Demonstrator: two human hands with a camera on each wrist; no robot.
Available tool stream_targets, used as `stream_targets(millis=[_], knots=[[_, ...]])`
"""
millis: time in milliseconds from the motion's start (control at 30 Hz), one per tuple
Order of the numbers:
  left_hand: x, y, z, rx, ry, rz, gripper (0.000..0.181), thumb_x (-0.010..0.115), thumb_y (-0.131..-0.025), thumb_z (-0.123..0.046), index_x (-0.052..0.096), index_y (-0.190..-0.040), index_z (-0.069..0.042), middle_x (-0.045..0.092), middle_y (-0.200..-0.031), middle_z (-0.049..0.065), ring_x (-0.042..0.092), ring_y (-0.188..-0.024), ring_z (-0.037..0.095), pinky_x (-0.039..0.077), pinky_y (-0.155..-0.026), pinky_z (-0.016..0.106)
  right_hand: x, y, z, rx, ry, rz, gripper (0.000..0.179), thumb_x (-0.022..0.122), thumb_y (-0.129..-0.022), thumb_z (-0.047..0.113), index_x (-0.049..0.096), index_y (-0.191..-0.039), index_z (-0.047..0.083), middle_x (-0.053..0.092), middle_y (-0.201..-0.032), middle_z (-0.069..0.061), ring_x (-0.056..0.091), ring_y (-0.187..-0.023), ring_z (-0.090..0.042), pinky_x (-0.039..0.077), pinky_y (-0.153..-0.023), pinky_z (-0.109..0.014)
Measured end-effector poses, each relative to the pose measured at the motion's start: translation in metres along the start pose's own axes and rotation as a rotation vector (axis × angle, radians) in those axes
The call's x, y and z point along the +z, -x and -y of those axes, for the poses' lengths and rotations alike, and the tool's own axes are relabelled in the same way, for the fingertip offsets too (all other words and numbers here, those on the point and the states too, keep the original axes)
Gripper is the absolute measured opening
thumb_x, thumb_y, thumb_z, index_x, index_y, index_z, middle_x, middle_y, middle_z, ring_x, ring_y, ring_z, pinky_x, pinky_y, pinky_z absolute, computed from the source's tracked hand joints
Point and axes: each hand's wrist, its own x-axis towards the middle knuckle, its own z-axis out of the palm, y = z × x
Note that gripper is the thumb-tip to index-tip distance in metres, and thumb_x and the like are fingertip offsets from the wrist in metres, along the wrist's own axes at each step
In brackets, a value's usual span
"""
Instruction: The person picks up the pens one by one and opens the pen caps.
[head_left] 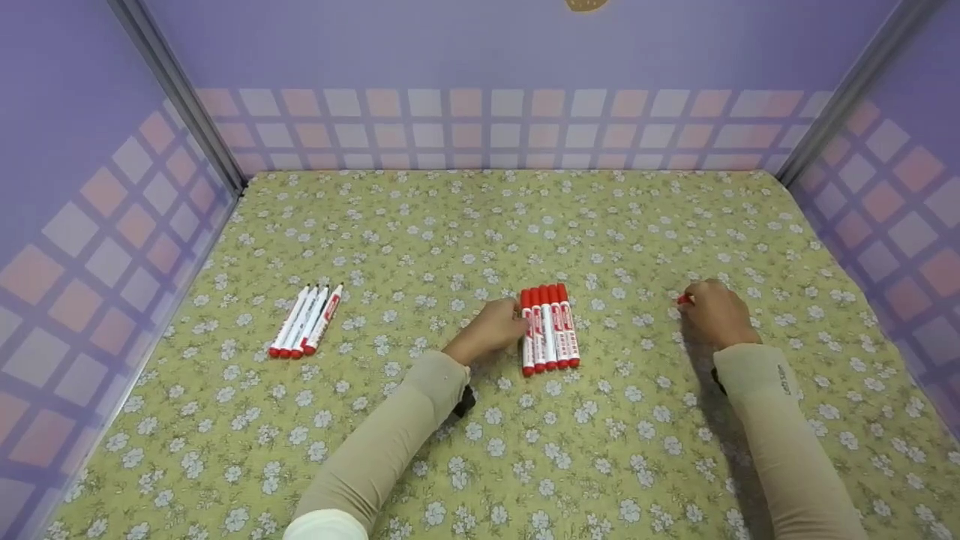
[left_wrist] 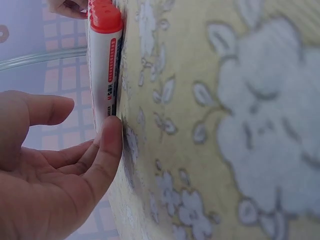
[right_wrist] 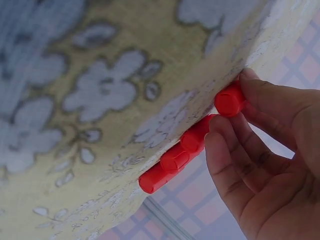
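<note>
Several white markers with red caps [head_left: 550, 328] lie side by side near the middle of the cloth. My left hand [head_left: 493, 330] is at the left side of this row. In the left wrist view, a fingertip [left_wrist: 111, 135] meets the nearest marker [left_wrist: 106, 70] while the thumb stays off it. Far to the right, my right hand [head_left: 720, 311] pinches a red marker cap [right_wrist: 230, 100] between thumb and finger, close over the cloth. More red marker caps [right_wrist: 175, 159] lie in a line beside it, hidden under that hand in the head view.
Several uncapped markers [head_left: 306, 322] with dark tips and red ends lie together on the left. A yellow-green flowered cloth [head_left: 420, 225] covers the table. Purple walls with a checked band [head_left: 480, 124] enclose the back and both sides.
</note>
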Motion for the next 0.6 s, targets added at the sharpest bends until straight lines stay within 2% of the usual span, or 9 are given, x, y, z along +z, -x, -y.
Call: stream_targets(millis=[167,367,467,600], knots=[[0.0021,-0.0029,-0.0016,-0.001,0.064,-0.011,0.019,0.049,-0.095,-0.012,0.059,-0.109,-0.002,0.055,-0.073,0.001,0.045,-0.052,0.011,0.038,-0.048,0.025,0.0005,-0.0004,-0.0003,0.011,-0.006,0.005,0.019,0.061,-0.093,0.007,0.068,-0.101,-0.008,0.065,-0.098,-0.03,0.064,-0.084,-0.042,0.052,-0.068,-0.052],[0.0048,-0.0066,-0.004,0.007,0.003,-0.046,0.012,0.053,-0.096,-0.013,0.061,-0.1,-0.005,0.055,-0.071,0.001,0.045,-0.05,0.01,0.04,-0.048,0.025,0.0013,-0.0011,-0.0004,0.017,-0.014,0.006,0.02,0.06,-0.094,0.006,0.067,-0.104,-0.01,0.065,-0.1,-0.031,0.064,-0.087,-0.043,0.051,-0.072,-0.053],[0.0065,-0.0076,-0.0049,0.026,-0.034,-0.07,0.014,0.055,-0.095,-0.012,0.063,-0.104,-0.005,0.062,-0.082,0.003,0.055,-0.062,0.012,0.046,-0.057,0.025,0.0012,-0.0002,0.0006,0.024,-0.01,0.001,0.02,0.059,-0.094,0.006,0.067,-0.105,-0.01,0.064,-0.1,-0.031,0.064,-0.088,-0.044,0.051,-0.073,-0.054],[0.0084,-0.0076,-0.0058,0.028,-0.062,-0.086,0.015,0.057,-0.093,-0.01,0.064,-0.105,-0.005,0.066,-0.095,0.007,0.061,-0.077,0.015,0.049,-0.068,0.026,0.0004,0.0006,0.0009,0.039,-0.018,0.009,0.02,0.058,-0.095,0.005,0.068,-0.105,-0.009,0.064,-0.102,-0.031,0.063,-0.091,-0.045,0.051,-0.074,-0.055]])
